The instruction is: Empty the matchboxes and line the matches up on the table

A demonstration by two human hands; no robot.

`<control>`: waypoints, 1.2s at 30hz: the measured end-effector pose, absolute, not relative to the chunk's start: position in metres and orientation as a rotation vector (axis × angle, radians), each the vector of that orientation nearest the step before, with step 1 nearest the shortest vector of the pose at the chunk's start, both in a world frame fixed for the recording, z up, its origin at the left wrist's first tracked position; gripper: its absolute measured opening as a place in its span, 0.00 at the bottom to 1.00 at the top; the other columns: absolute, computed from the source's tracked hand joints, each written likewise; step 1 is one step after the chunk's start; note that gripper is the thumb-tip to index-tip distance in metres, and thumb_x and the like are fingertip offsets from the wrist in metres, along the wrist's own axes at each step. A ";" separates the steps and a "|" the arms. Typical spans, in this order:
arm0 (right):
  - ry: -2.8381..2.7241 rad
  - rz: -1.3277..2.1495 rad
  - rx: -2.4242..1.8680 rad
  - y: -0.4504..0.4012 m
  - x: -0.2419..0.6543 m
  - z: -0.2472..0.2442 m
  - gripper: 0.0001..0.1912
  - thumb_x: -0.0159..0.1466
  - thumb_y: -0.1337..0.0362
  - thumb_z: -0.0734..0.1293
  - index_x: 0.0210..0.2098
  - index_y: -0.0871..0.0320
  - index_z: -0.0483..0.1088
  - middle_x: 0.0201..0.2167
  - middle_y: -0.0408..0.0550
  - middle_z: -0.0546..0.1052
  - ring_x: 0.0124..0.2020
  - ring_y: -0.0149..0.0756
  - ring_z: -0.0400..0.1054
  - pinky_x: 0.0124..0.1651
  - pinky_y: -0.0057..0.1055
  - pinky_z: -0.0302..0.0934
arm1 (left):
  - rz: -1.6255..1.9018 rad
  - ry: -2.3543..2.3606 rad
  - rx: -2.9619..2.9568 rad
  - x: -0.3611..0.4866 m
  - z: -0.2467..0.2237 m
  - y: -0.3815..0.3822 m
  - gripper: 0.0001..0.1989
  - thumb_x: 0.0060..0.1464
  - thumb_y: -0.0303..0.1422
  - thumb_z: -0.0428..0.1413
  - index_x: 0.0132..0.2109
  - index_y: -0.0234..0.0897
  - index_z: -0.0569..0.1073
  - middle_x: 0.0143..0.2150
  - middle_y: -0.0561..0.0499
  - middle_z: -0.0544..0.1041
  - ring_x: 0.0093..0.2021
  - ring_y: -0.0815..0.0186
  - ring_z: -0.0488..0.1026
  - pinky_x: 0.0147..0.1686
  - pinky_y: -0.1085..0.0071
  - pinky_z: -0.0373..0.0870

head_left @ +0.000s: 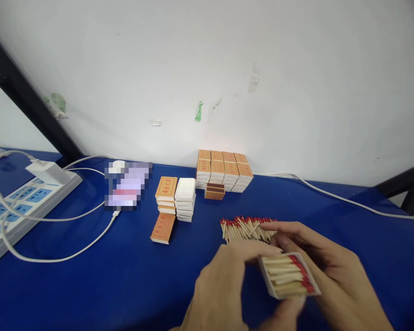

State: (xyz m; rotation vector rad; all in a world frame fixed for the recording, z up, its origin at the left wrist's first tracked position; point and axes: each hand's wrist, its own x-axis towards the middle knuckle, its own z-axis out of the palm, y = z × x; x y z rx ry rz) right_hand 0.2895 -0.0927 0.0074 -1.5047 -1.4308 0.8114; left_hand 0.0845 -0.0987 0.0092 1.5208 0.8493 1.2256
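My left hand (224, 285) grips a white matchbox tray (268, 281) between thumb and fingers. The tray is tilted toward me and packed with red-headed matches (286, 276). Just beyond it, my right hand (317, 257) has its fingers stretched leftward over the near right part of a loose pile of matches (244, 227) on the blue table (131, 285). No object shows in its fingers, though some of them are hidden. The tray overlaps my right hand in view; whether they touch, I cannot tell.
Orange matchboxes (224, 165) stand stacked by the wall, a brown-sided box (214, 191) in front. Left are a stack of white trays (185, 197), a stack of orange covers (166, 187) and a leaning box (163, 228). A blurred phone (131, 184), cables and a power strip (31, 202) lie farther left.
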 end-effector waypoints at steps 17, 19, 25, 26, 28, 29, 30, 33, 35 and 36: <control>-1.254 1.020 -1.462 -0.138 0.306 -0.011 0.24 0.70 0.49 0.76 0.63 0.43 0.80 0.43 0.49 0.85 0.21 0.29 0.66 0.22 0.28 0.70 | 0.866 0.848 1.187 0.088 0.005 -0.074 0.13 0.64 0.40 0.71 0.52 0.42 0.84 0.44 0.50 0.87 0.45 0.62 0.83 0.50 0.68 0.77; -1.281 1.062 -1.451 -0.139 0.310 -0.011 0.24 0.72 0.48 0.73 0.65 0.43 0.80 0.40 0.48 0.85 0.21 0.30 0.66 0.23 0.28 0.70 | 0.848 0.809 1.077 0.090 0.005 -0.073 0.13 0.64 0.42 0.71 0.49 0.40 0.84 0.41 0.49 0.87 0.41 0.65 0.83 0.47 0.70 0.77; -1.264 1.103 -1.519 -0.142 0.310 -0.013 0.24 0.73 0.43 0.69 0.63 0.44 0.82 0.43 0.53 0.85 0.26 0.35 0.72 0.26 0.30 0.71 | 0.712 0.705 0.788 0.095 0.001 -0.074 0.22 0.54 0.42 0.77 0.48 0.32 0.83 0.33 0.47 0.86 0.32 0.62 0.86 0.38 0.66 0.84; -1.257 1.093 -1.519 -0.142 0.308 -0.014 0.24 0.74 0.43 0.69 0.63 0.44 0.82 0.42 0.52 0.84 0.26 0.35 0.71 0.27 0.31 0.72 | 0.698 0.713 0.773 0.096 0.001 -0.074 0.23 0.53 0.42 0.78 0.48 0.32 0.82 0.33 0.47 0.86 0.32 0.60 0.87 0.38 0.66 0.85; -1.251 1.088 -1.452 -0.141 0.302 -0.015 0.23 0.74 0.45 0.69 0.65 0.42 0.80 0.41 0.50 0.83 0.26 0.34 0.70 0.28 0.30 0.72 | 0.702 0.737 0.756 0.095 0.001 -0.073 0.25 0.52 0.41 0.78 0.48 0.31 0.81 0.33 0.46 0.86 0.32 0.60 0.87 0.38 0.67 0.85; -1.250 1.100 -1.396 -0.141 0.299 -0.016 0.24 0.74 0.46 0.71 0.66 0.40 0.78 0.41 0.49 0.83 0.27 0.34 0.71 0.29 0.30 0.73 | 0.716 0.749 0.751 0.095 0.001 -0.073 0.25 0.51 0.41 0.79 0.48 0.31 0.81 0.33 0.46 0.87 0.32 0.61 0.87 0.38 0.68 0.85; -1.250 1.120 -1.341 -0.140 0.296 -0.017 0.25 0.72 0.48 0.73 0.67 0.39 0.76 0.42 0.48 0.83 0.29 0.35 0.73 0.31 0.31 0.75 | 0.731 0.760 0.748 0.094 0.001 -0.072 0.26 0.51 0.41 0.79 0.48 0.31 0.80 0.33 0.46 0.86 0.32 0.62 0.87 0.38 0.68 0.85; -1.218 1.163 -1.278 -0.139 0.286 -0.019 0.32 0.66 0.54 0.80 0.68 0.39 0.73 0.47 0.48 0.82 0.34 0.38 0.77 0.41 0.38 0.80 | 0.765 0.783 0.742 0.093 0.002 -0.071 0.27 0.50 0.42 0.79 0.49 0.31 0.79 0.32 0.48 0.86 0.32 0.63 0.86 0.39 0.68 0.85; -1.178 1.164 -1.284 -0.138 0.282 -0.020 0.30 0.66 0.57 0.80 0.65 0.42 0.74 0.49 0.50 0.83 0.35 0.39 0.77 0.45 0.42 0.81 | 0.777 0.793 0.737 0.093 0.002 -0.071 0.28 0.50 0.42 0.80 0.49 0.32 0.78 0.32 0.48 0.86 0.33 0.63 0.86 0.39 0.66 0.85; -1.161 1.162 -1.277 -0.137 0.281 -0.020 0.27 0.67 0.57 0.80 0.64 0.43 0.74 0.49 0.50 0.83 0.36 0.39 0.78 0.46 0.43 0.82 | 0.782 0.795 0.735 0.093 0.002 -0.071 0.28 0.49 0.42 0.80 0.49 0.32 0.78 0.32 0.48 0.86 0.33 0.63 0.86 0.39 0.66 0.86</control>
